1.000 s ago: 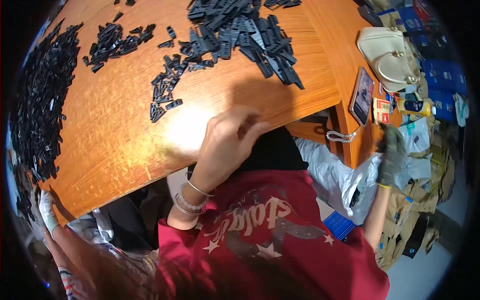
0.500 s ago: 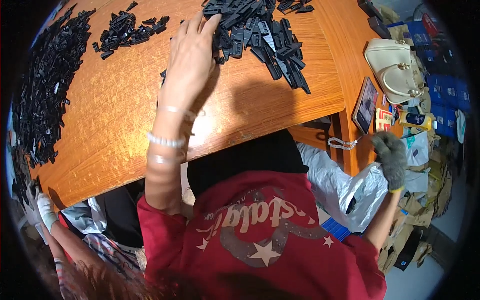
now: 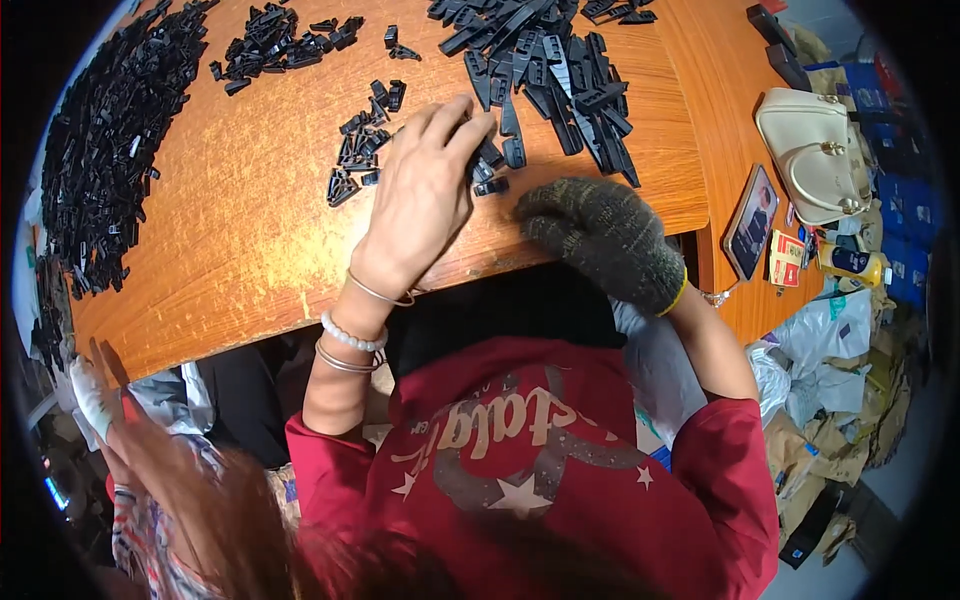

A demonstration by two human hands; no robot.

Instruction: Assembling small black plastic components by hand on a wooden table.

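My bare left hand (image 3: 425, 190), with bracelets on its wrist, bends its fingers over a few small black plastic pieces (image 3: 487, 165) on the table. Some of these pieces show between thumb and fingers; the rest are hidden under the palm. My right hand (image 3: 605, 240) wears a dark grey knitted glove and is just over the table's front edge, right of those pieces. Its fingers are curled together, and whatever is inside them is hidden. Beside my left hand lie several loose black clips (image 3: 360, 145). Beyond both hands is a pile of longer black plastic pieces (image 3: 550, 75).
On the wooden table (image 3: 250, 200), a large heap of black pieces (image 3: 105, 160) covers the left side, with a smaller heap (image 3: 280, 45) farther back. A phone (image 3: 750, 220) and cream handbag (image 3: 815, 150) lie at right. Another person's gloved hand (image 3: 90, 395) is at lower left.
My left hand has come back from the pile toward the table's front edge, with black pieces now around it. My gloved right hand has swung left from the plastic bag to the table edge.
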